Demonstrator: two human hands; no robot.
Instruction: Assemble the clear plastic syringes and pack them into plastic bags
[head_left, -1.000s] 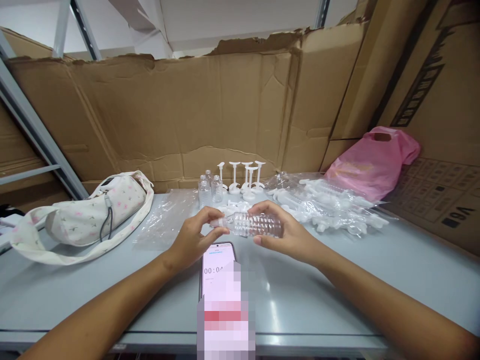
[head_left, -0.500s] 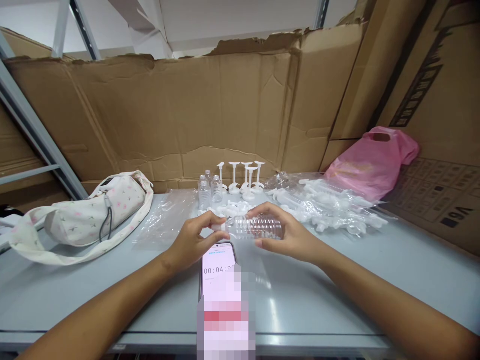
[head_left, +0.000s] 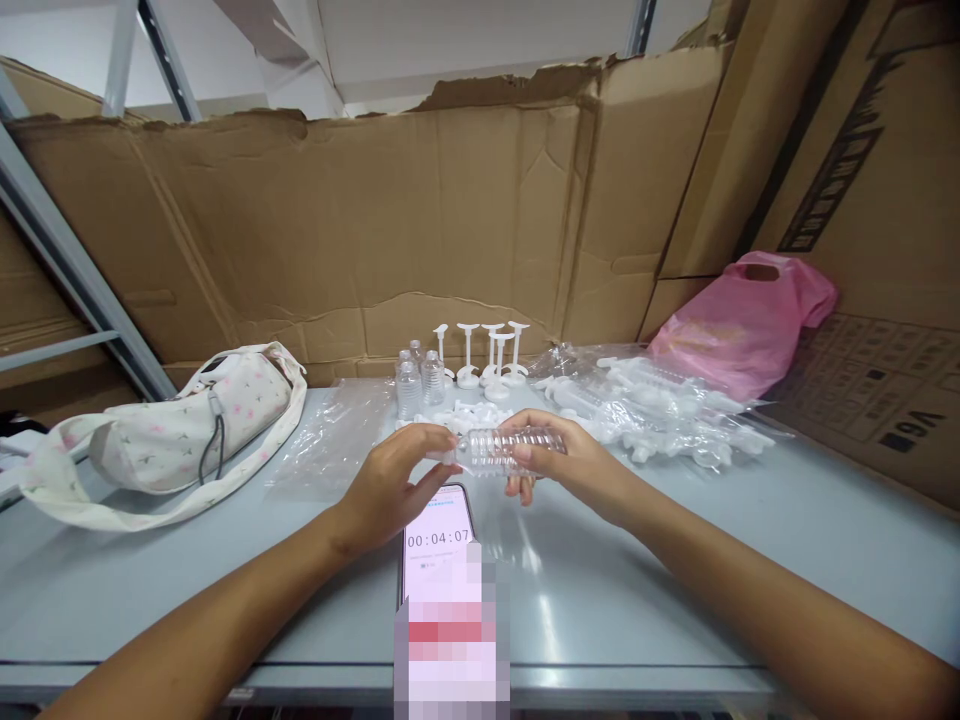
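Gripping bottle [head_left: 510, 448] level in right hand [head_left: 559, 465], pinching its neck with left hand [head_left: 394, 480]; three bottles [head_left: 418, 380] upright behind, seemingly done; bagged parts [head_left: 652, 410] waiting.

The table [head_left: 585, 600] lies bare at five o'clock of the bottle [head_left: 499, 450]. A phone [head_left: 439, 540] blocks six; small bottles [head_left: 420, 382] and stands [head_left: 484, 355] crowd twelve.

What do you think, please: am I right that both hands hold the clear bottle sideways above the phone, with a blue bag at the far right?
Not quite: the head view shows the bag at the far right is pink, not blue. The left hand and right hand do hold the bottle sideways above the phone.
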